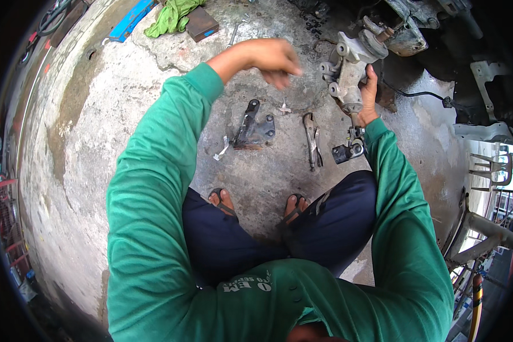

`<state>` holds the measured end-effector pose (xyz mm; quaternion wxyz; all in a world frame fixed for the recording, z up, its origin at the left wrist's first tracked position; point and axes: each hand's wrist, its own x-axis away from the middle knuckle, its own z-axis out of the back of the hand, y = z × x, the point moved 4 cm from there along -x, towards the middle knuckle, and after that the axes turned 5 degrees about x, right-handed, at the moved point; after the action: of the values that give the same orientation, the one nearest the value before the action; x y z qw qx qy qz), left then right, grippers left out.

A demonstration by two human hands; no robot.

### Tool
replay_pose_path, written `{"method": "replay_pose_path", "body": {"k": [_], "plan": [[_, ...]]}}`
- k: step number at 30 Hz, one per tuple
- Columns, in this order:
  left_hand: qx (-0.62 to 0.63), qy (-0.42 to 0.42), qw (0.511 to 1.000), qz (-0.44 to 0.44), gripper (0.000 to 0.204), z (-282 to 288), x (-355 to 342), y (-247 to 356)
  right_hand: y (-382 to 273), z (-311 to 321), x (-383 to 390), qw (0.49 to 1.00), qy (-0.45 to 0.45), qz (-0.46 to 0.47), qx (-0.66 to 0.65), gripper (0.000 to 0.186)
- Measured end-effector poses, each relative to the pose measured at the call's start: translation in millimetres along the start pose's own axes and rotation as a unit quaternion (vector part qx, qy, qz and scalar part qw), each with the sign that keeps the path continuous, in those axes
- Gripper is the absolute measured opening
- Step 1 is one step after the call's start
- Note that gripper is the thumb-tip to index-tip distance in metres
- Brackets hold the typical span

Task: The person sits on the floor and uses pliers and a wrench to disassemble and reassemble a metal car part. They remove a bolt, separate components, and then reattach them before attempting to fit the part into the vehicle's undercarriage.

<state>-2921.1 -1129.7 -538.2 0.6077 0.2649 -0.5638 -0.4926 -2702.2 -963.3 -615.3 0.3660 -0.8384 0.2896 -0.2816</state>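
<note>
My right hand (369,94) is closed around a grey cast-metal steering gear housing (350,71), tilted upright at the right. A shaft with a dark universal joint (349,151) hangs from its lower end. My left hand (273,61) is in the air to the left of the housing, slightly blurred. Its fingers hang bent and apart, with nothing visible in them. Below it on the concrete lies a dark metal bracket (251,128). Locking pliers (312,142) lie between the bracket and the universal joint. Small pale scraps (222,149) rest near the bracket.
At the far left are a blue toolbox (130,21), a green cloth (170,17) and a brown box (202,24). A wrench (233,33) lies beside them. Vehicle parts (407,34) and a black cable (416,94) stand at the far right. My feet (295,206) are close below the tools.
</note>
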Motion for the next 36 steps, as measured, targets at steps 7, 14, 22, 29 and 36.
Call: {"method": "replay_pose_path", "body": {"k": [7,14,22,29,36], "plan": [[-0.060,0.111,0.961,0.246,0.048,10,-34,-243,-4,-28,26,0.994,-0.080,-0.074,0.008,0.084],[0.108,0.107,0.954,0.258,0.050,-39,-56,-279,10,-30,23,0.995,-0.035,-0.088,0.039,0.078],[0.167,0.170,0.935,0.261,0.035,-62,-68,-279,23,-57,31,0.994,0.008,-0.049,0.094,0.067],[0.131,0.142,0.958,0.212,0.027,-65,-46,-251,42,-11,31,0.985,-0.053,-0.109,0.120,0.063],[0.182,0.158,0.937,0.255,0.025,-72,-45,-250,114,31,42,0.964,0.008,-0.074,0.257,0.078]]}}
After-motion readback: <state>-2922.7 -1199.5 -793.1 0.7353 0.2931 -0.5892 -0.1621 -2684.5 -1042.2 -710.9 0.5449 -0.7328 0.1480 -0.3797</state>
